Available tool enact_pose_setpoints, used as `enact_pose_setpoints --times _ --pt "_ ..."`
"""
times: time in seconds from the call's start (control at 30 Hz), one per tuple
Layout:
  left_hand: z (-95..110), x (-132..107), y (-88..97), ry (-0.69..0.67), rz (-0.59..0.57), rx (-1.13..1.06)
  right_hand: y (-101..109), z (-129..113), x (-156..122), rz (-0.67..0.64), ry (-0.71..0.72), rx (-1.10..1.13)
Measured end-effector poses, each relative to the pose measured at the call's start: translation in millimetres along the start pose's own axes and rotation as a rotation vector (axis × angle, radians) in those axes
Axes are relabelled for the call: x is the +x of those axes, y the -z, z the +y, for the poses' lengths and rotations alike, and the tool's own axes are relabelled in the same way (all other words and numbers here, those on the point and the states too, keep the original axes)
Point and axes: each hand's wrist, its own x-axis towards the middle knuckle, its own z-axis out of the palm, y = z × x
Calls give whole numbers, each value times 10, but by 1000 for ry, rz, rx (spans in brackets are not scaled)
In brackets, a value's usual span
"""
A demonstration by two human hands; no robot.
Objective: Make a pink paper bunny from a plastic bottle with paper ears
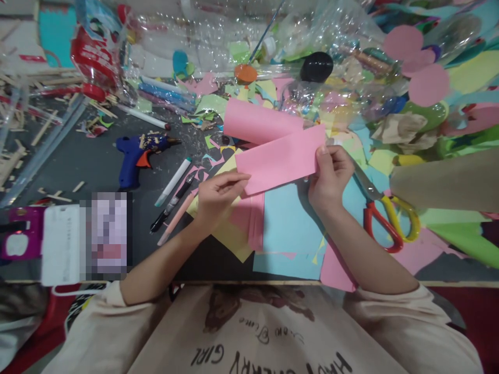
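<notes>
Centre frame, there was the pink strip (283,160), pinched at both ends — left hand (216,200) on its lower-left corner, right hand (330,176) on its right edge — long axis climbing rightward, overlapping the pink roll (259,120) in view, contact unclear.

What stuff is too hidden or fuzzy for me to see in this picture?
- Scissors, head view: blade tips, hidden behind the right hand.
- Pink paper roll, head view: lower side, partly covered by the held pink paper.
- Pixelated item, head view: blurred into squares, so I can't name it.
- Brown paper, head view: cut off by the right edge.
</notes>
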Motion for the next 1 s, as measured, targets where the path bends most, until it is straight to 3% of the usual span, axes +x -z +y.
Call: enact_pose_setpoints --times 0.13,0.37,0.53,0.67,1.0 --pt "-9 20 -24 7 66 -79 -10 9 -14 -35 20 109" --pt "-153 115 81 -68 113 -136 12 166 148 27 78 226" --pt "-206 141 86 -209 -29 -106 -11 138 101 -11 38 229" --pt "-191 103 71 -320 -52 2 -31 105 37 -34 22 232" --pt "-216 83 63 -270 -6 4 -35 91 8 -59 39 182"
